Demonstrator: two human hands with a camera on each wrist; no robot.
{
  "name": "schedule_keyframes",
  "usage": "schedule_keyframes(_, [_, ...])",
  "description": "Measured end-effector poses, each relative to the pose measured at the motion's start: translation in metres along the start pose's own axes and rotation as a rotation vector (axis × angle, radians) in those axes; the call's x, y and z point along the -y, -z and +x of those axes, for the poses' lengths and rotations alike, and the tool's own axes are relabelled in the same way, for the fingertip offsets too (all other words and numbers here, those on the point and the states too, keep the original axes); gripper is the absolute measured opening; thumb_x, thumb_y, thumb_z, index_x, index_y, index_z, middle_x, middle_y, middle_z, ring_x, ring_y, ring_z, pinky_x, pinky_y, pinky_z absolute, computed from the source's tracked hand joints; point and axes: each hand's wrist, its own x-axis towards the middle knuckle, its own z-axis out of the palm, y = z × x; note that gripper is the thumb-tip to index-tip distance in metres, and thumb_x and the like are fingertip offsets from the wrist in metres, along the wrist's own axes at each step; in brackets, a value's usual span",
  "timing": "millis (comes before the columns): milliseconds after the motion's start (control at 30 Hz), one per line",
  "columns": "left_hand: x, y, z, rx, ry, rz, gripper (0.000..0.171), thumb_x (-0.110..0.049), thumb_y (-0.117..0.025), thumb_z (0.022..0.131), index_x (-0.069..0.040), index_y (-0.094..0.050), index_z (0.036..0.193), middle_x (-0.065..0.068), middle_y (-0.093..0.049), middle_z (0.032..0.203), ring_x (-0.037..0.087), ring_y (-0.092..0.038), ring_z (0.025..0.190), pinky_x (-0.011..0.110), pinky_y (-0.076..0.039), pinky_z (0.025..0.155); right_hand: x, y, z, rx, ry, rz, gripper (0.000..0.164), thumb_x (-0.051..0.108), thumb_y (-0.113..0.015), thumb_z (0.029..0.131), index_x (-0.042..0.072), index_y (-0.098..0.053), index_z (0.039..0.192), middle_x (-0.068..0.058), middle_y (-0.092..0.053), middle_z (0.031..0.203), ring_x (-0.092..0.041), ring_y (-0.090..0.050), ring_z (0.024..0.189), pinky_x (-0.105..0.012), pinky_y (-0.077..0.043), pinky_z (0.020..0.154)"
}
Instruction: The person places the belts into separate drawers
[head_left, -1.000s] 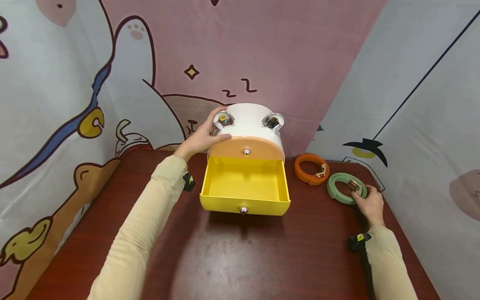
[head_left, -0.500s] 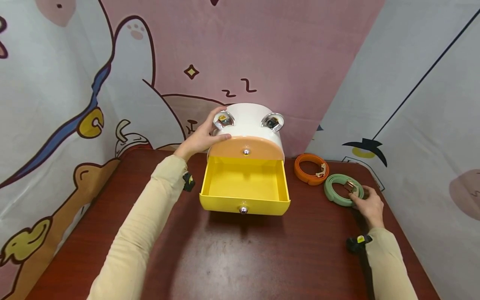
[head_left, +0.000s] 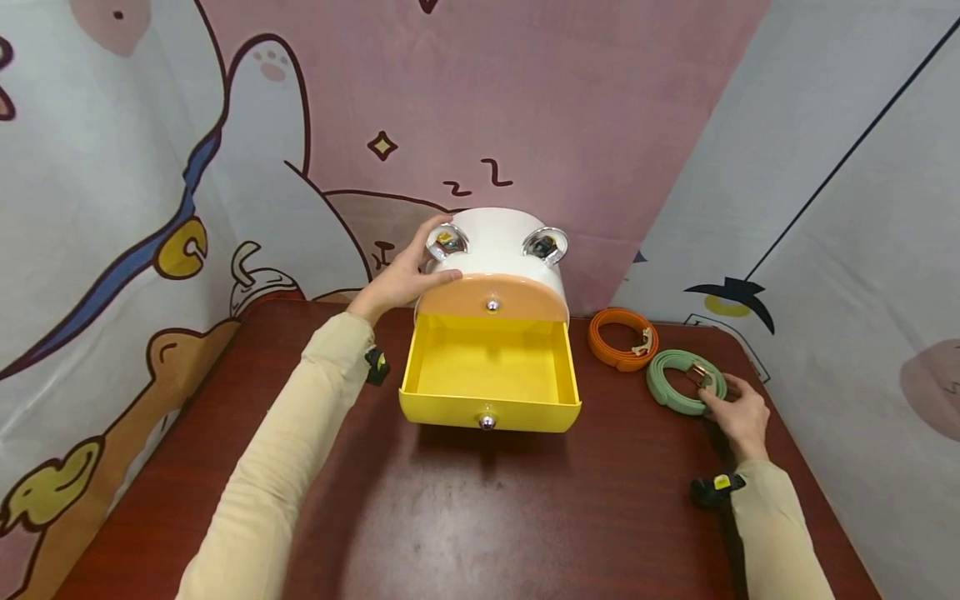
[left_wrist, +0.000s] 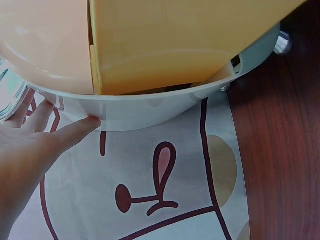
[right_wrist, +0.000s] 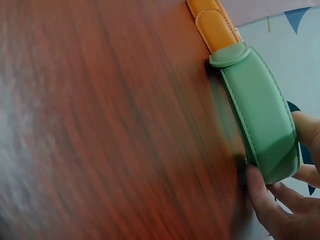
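A white storage box (head_left: 495, 250) with shiny round eyes stands at the table's back, its yellow drawer (head_left: 491, 360) pulled out and bare inside. My left hand (head_left: 405, 271) rests against the box's left side by one eye, fingers spread. In the left wrist view, that hand's fingertips (left_wrist: 92, 121) touch the white wall. At the right, my right hand (head_left: 741, 412) grips the near right side of a coiled green belt (head_left: 663, 385) by its gold buckle. The right wrist view shows fingers and thumb about the end of the green coil (right_wrist: 262, 110).
A coiled orange belt (head_left: 611, 354) lies just behind and left of the green one. Above the open drawer is a closed peach drawer front (head_left: 457, 296) with a silver knob. Printed cloth walls (head_left: 585, 100) enclose the dark red wooden table (head_left: 465, 517) at the back and sides.
The green belt has shifted slightly left and toward me, held in my right hand. My left hand has stayed on the box, and the drawer has not moved.
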Motion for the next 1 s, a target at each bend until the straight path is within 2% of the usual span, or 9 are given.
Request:
schedule_keyframes(100, [0.0,0.0,0.0,0.001,-0.003,-0.005,0.077,-0.015,-0.064,0.083,-0.027,-0.014,0.14,0.012,-0.032,0.135,0.028,-0.041,0.118,0.047,-0.031,0.096,-0.001,-0.001,-0.001,0.009,-0.018,0.05,0.065,0.032,-0.063,0.081,0.002,-0.039,0.133,-0.025,-0.047,0.118,-0.001,-0.05,0.069,-0.019,-0.046,0.043])
schedule_keyframes(167, [0.001,0.0,0.0,0.002,-0.007,-0.007,0.077,-0.015,-0.064,0.083,-0.027,-0.014,0.14,0.012,-0.032,0.135,0.029,-0.041,0.118,0.048,-0.031,0.095,-0.001,-0.002,-0.002,0.011,-0.035,0.077,0.066,0.032,-0.063,0.081,0.003,-0.038,0.134,-0.025,-0.046,0.12,0.006,-0.047,0.064,-0.019,-0.047,0.044])
schedule_keyframes(433, [0.002,0.0,0.0,0.002,0.012,0.005,0.078,-0.018,-0.064,0.083,-0.029,-0.013,0.14,0.01,-0.03,0.137,0.027,-0.041,0.117,0.045,-0.032,0.095,0.002,-0.004,-0.006,-0.03,-0.051,0.056,0.062,0.034,-0.062,0.081,0.009,-0.042,0.134,-0.021,-0.049,0.12,-0.005,-0.047,0.082,-0.016,-0.046,0.048])
schedule_keyframes(667, [0.001,0.0,0.0,0.001,0.031,0.014,0.078,-0.02,-0.065,0.083,-0.033,-0.013,0.139,0.009,-0.031,0.136,0.025,-0.046,0.112,0.041,-0.037,0.091,0.005,-0.007,-0.008,-0.11,-0.015,0.043,0.054,0.032,-0.065,0.079,0.014,-0.05,0.128,-0.016,-0.055,0.113,-0.001,-0.048,0.076,-0.015,-0.044,0.047])
schedule_keyframes(867, [0.001,0.0,-0.001,0.001,0.015,0.004,0.078,-0.019,-0.064,0.083,-0.031,-0.013,0.139,0.009,-0.03,0.136,0.027,-0.044,0.115,0.046,-0.034,0.094,0.009,-0.012,-0.01,-0.187,0.021,0.038,0.049,0.031,-0.066,0.078,0.02,-0.055,0.124,-0.011,-0.059,0.11,-0.008,-0.05,0.087,-0.015,-0.037,0.065])
schedule_keyframes(1000, [0.002,0.001,-0.001,-0.001,0.004,-0.001,0.078,-0.019,-0.065,0.083,-0.031,-0.013,0.14,0.009,-0.029,0.137,0.029,-0.041,0.117,0.05,-0.031,0.095,0.011,-0.016,-0.011,-0.228,0.062,0.087,0.046,0.028,-0.067,0.078,0.02,-0.057,0.122,-0.01,-0.06,0.107,-0.007,-0.051,0.086,-0.016,-0.035,0.067])
